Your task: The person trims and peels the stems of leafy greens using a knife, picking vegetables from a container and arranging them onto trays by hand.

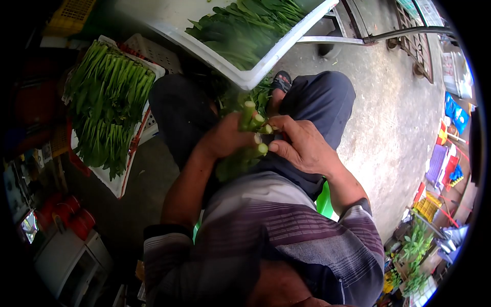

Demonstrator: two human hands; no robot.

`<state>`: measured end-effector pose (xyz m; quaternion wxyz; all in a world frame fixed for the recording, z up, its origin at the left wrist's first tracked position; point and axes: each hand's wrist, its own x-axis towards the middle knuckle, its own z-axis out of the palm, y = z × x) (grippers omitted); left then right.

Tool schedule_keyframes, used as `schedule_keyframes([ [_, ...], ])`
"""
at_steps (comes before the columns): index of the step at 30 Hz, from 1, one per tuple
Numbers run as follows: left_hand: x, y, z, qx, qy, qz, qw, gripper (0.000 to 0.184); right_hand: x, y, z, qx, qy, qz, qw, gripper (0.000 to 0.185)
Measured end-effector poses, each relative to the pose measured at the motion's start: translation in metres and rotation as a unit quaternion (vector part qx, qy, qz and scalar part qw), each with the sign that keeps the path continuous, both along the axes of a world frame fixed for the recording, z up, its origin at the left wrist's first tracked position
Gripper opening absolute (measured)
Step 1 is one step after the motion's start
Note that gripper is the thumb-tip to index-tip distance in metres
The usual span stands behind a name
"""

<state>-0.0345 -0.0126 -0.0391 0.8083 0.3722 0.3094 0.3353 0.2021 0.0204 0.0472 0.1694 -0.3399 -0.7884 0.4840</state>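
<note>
Several thick green stems [245,122] with pale cut ends point up toward the camera between my knees. My left hand [229,137] is wrapped round them, its fingers partly hidden behind the stems. To its right, my right hand [302,143] has thumb and forefinger bent at the cut ends; whether it pinches a stem or something small is too unclear to tell. Leaves of the held bunch hang below my left hand, blurred. More leafy greens [260,97] lie lower down between my legs, beneath the corner of a white tray.
The white tray [249,77] with leafy greens [245,30] juts in above my knees. A crate [120,187] piled with green bunches [110,102] stands at the left. A metal rack [417,41] is at the upper right, and assorted goods line the right edge.
</note>
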Motion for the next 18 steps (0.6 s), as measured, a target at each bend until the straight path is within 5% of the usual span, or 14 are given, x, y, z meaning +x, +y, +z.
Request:
schedule_keyframes([
  [18, 0.003, 0.001, 0.013, 0.02, 0.037, 0.013, 0.999, 0.026, 0.005, 0.0, -0.006, -0.042, 0.032, -0.006, 0.999, 0.033],
])
